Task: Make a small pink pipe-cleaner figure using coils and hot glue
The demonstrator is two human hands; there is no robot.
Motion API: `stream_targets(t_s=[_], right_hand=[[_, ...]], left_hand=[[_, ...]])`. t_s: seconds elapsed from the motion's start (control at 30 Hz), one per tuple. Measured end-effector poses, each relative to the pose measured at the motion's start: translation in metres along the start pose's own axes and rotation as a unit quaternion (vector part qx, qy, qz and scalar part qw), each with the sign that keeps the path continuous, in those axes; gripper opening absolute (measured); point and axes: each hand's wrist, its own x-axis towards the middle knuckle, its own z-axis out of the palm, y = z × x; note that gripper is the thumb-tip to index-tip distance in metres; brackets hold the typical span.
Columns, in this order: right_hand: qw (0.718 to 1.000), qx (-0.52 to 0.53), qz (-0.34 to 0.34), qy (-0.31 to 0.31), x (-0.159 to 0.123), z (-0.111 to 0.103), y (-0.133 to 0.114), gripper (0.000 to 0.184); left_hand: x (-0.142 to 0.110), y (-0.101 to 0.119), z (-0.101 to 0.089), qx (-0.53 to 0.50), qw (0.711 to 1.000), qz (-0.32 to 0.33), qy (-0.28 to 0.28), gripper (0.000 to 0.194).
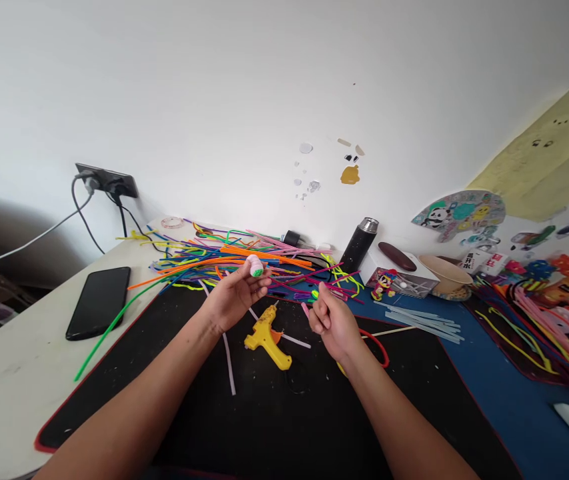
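Observation:
My left hand (pixel 234 293) is raised over the mat with its fingers closed on a small pink-and-green fuzzy piece (pixel 255 265), held at the thumb and fingertips. To its right, my right hand (pixel 333 320) is curled in a pinch, and a short pink pipe cleaner end (pixel 305 309) pokes out at its finger side. The rest of that strip is hidden by the fingers. Between the hands, a yellow hot glue gun (pixel 268 339) lies on the black mat (pixel 264 427). Pale pipe cleaners (pixel 229 365) lie beside and under it.
A heap of colourful pipe cleaners (pixel 189 260) spreads along the wall. A phone (pixel 98 302) lies at left. At right are a black thermos (pixel 359 245), a tissue box (pixel 414 280), clear glue sticks (pixel 424 320), a bowl (pixel 445 275) and another pipe cleaner pile (pixel 554 320).

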Motion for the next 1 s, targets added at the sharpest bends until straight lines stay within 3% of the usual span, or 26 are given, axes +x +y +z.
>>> stream_targets(t_s=[0.1, 0.2, 0.37, 0.53, 0.63, 0.73, 1.0], right_hand=[[0.994, -0.104, 0.005, -0.013, 0.005, -0.013, 0.000, 0.058], [0.967, -0.246, 0.004, -0.066, 0.007, -0.021, 0.000, 0.046], [0.906, -0.408, -0.097, -0.063, 0.009, -0.026, -0.004, 0.028], [0.877, -0.467, -0.100, -0.052, 0.018, -0.025, -0.005, 0.036], [0.859, -0.498, -0.104, -0.048, 0.028, -0.023, -0.001, 0.025], [0.823, -0.553, -0.124, -0.029, 0.041, -0.022, 0.002, 0.016], [0.773, -0.619, -0.134, -0.031, 0.079, -0.017, 0.007, 0.010]], left_hand=[[0.000, 0.000, 0.001, 0.004, 1.000, 0.000, -0.001, 0.024], [0.000, -0.001, 0.001, 0.011, 1.000, 0.003, -0.003, 0.023], [-0.001, 0.000, 0.004, 0.012, 1.000, 0.015, 0.016, 0.020], [-0.002, 0.004, 0.006, -0.008, 0.998, 0.037, 0.041, 0.018], [-0.003, 0.005, 0.008, -0.019, 0.997, 0.045, 0.054, 0.018], [-0.003, 0.006, 0.009, -0.027, 0.996, 0.050, 0.063, 0.018], [-0.005, 0.017, 0.010, -0.058, 0.990, 0.071, 0.104, 0.021]])
